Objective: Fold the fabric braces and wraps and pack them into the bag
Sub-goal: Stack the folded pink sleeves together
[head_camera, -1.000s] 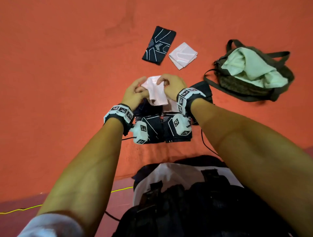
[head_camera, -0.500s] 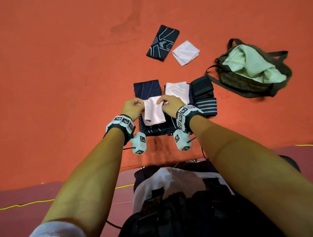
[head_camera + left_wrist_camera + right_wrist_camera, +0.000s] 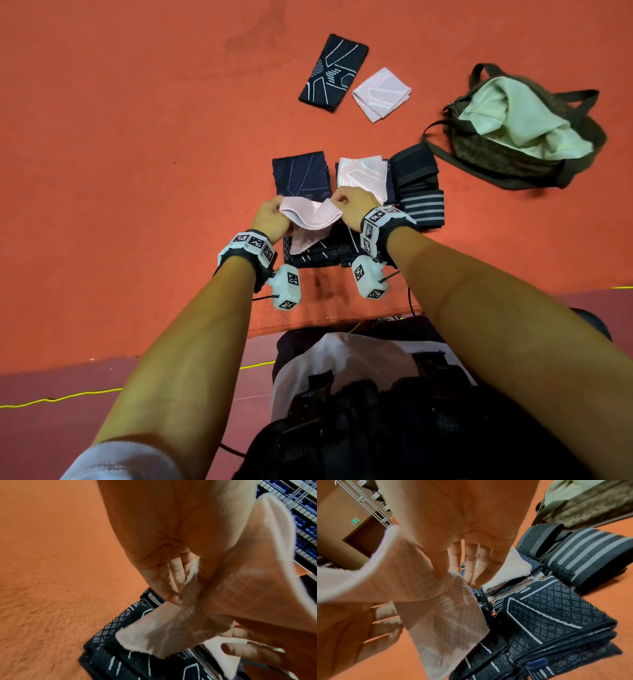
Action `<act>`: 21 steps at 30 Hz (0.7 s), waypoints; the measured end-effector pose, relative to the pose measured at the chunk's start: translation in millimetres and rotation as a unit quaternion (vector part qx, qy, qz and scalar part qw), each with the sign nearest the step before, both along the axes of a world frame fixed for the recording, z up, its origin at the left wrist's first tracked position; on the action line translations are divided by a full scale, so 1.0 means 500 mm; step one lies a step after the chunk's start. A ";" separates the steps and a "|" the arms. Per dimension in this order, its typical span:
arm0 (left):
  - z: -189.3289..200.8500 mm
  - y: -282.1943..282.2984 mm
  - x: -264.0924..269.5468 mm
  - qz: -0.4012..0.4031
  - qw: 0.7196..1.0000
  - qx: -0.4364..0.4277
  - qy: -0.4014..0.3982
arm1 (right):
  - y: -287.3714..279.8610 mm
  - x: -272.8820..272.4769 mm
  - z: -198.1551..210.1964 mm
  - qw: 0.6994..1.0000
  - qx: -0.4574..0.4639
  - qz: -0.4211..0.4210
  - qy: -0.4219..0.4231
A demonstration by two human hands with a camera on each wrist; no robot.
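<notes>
Your left hand (image 3: pixel 272 217) and right hand (image 3: pixel 352 205) each pinch an end of a pale pink brace (image 3: pixel 310 221), fingers curled, above folded dark braces (image 3: pixel 318 253); the bag (image 3: pixel 520 161) lies open toward the floor's far right.

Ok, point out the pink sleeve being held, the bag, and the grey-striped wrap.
pink sleeve (image 3: pixel 313 216): head view, middle of the sagging top fold.
bag (image 3: pixel 486 154): head view, patterned outer wall.
grey-striped wrap (image 3: pixel 422 208): head view, centre of the striped face.

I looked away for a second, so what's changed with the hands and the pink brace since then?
Both hands, left hand and right hand, drew the pink brace back toward the body, uncovering the folded pieces behind it, and spread it wider between them. Neither let go. The bag and the two braces beyond the pile lie as before.
</notes>
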State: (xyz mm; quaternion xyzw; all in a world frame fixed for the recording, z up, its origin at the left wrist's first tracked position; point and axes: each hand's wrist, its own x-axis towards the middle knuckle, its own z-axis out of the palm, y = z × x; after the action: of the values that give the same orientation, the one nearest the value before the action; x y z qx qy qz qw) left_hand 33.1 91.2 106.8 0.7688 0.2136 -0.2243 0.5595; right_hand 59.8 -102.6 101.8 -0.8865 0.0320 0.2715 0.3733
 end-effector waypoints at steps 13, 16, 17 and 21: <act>-0.013 -0.018 0.019 0.082 0.995 -0.013 0.051 | -0.016 0.019 0.010 0.993 0.026 -0.097 0.063; 0.001 -0.024 0.020 0.068 0.997 -0.024 0.036 | -0.020 0.018 0.013 0.994 0.027 -0.086 0.055; 0.005 -0.025 0.020 0.057 0.998 -0.026 0.029 | -0.019 0.019 0.016 0.995 0.033 -0.086 0.046; 0.016 -0.025 0.029 0.008 0.999 -0.007 0.035 | -0.014 0.023 0.028 0.994 0.071 -0.080 0.025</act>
State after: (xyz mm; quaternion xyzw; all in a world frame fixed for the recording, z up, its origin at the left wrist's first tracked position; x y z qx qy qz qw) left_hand 47.4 78.9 114.6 0.7545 0.2379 -0.2482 0.5591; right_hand 71.2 -109.7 116.1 -0.8453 0.0929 0.2640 0.4550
